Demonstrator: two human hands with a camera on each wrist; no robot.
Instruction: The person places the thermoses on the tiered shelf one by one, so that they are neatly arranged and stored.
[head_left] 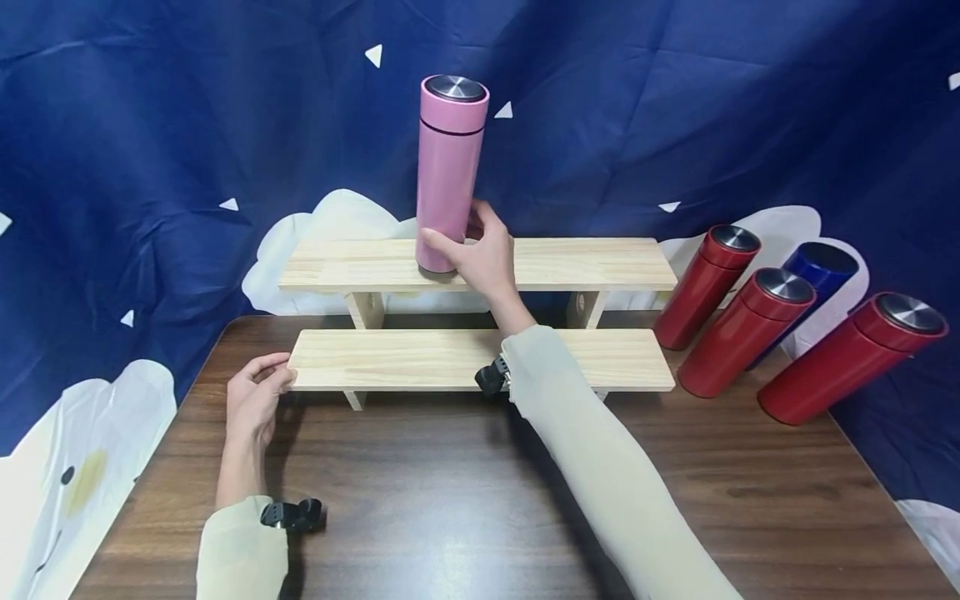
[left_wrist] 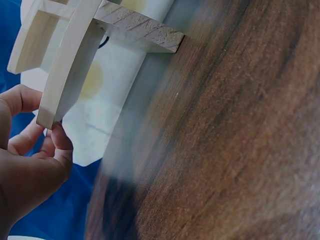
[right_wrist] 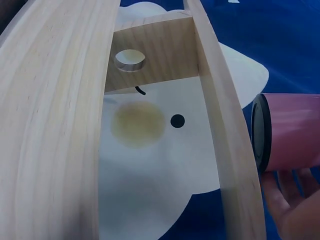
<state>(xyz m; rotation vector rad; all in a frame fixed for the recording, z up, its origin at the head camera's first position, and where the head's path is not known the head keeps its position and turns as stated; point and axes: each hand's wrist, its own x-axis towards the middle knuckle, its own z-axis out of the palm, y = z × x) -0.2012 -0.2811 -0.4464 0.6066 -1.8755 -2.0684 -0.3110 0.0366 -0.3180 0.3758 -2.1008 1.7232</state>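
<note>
- The right hand (head_left: 487,262) grasps a pink insulated bottle (head_left: 450,175) low on its body, thumb across the near side.
- The pink bottle is upright at the upper wooden shelf board (head_left: 592,262), left of its middle; whether its base touches the wood cannot be told.
- The left hand (head_left: 252,402) pinches the left end of the lower wooden shelf board (head_left: 405,358), thumb and fingers on opposite faces, as the left wrist view shows.
- Both boards run parallel on wooden supports, the lower one nearer the person; a round hole (right_wrist: 130,59) pierces one support in the right wrist view.
- On the right side of the brown wood-grain desk (head_left: 420,492) stand three red insulated bottles (head_left: 746,337) with brushed metal lid tops, just beyond the boards' right ends.
- A dark blue bottle (head_left: 823,265) stands among them, partly hidden by the middle red one.
- Pale sleeves (head_left: 600,458) cover the forearms, with a black wrist camera (head_left: 491,377) at each cuff.
- Behind hangs a blue cloth (head_left: 577,50) printed with white clouds and small triangles.
</note>
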